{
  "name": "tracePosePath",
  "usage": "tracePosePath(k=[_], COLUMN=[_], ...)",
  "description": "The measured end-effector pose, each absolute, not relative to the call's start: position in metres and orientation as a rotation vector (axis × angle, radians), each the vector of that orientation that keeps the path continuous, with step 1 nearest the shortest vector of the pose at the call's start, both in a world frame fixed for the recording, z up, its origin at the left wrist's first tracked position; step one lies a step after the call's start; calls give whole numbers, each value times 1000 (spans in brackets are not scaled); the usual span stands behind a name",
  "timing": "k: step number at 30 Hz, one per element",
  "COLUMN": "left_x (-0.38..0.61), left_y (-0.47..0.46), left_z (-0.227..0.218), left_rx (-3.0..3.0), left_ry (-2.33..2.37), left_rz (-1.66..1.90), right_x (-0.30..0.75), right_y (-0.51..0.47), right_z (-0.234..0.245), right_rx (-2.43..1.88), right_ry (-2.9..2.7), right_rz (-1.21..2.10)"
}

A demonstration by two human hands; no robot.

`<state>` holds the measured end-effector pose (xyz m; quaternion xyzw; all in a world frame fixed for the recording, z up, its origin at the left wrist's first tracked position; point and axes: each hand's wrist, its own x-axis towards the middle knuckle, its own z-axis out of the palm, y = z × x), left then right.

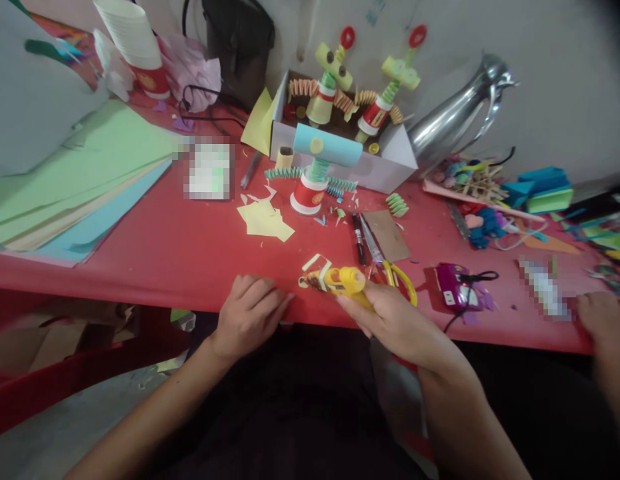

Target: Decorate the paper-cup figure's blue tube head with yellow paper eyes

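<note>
My right hand (390, 317) grips a yellow hot glue gun (346, 281), with its nozzle pointing left over the table's front edge. Pale yellow paper scraps (315, 261) lie beside the nozzle. Left of it, my left hand (251, 307) rests on the edge, fingers curled together; whatever may be under them is hidden. Beyond the hands stands a paper-cup figure (310, 193) with a light blue tube head and folded-paper arms. Yellow paper (265, 221) lies to its left. Yellow-handled scissors (377, 247) and a black marker (359, 239) lie just past the glue gun.
Two more cup figures (330, 80) stand in a white box (340, 170) at the back. A steel jug (455, 110) leans right of it. Coloured paper sheets (80, 173) spread left, near stacked cups (130, 40). A purple device (457, 287) with a cable and another person's hand (603, 317) are right.
</note>
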<state>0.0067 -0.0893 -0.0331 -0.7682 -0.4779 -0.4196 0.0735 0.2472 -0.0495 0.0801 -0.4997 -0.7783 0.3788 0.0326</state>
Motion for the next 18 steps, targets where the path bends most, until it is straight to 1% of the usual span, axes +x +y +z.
tracePosePath(k=[3, 5, 11, 18], left_x=[4, 3, 4, 5], left_y=[-92, -94, -94, -91], left_z=[-33, -32, -31, -30], left_rx=[-2108, -2015, -1972, -2003], left_ry=[-1549, -1592, -1596, -1587], left_rz=[-1540, -1628, -1694, -1674], right_x=[247, 247, 246, 245], right_y=[-49, -49, -47, -46], right_z=[79, 80, 82, 83], right_rx=[-1540, -1564, -1547, -1525], right_ry=[-2411, -2414, -2443, -2448], right_rz=[1188, 1171, 1155, 1154])
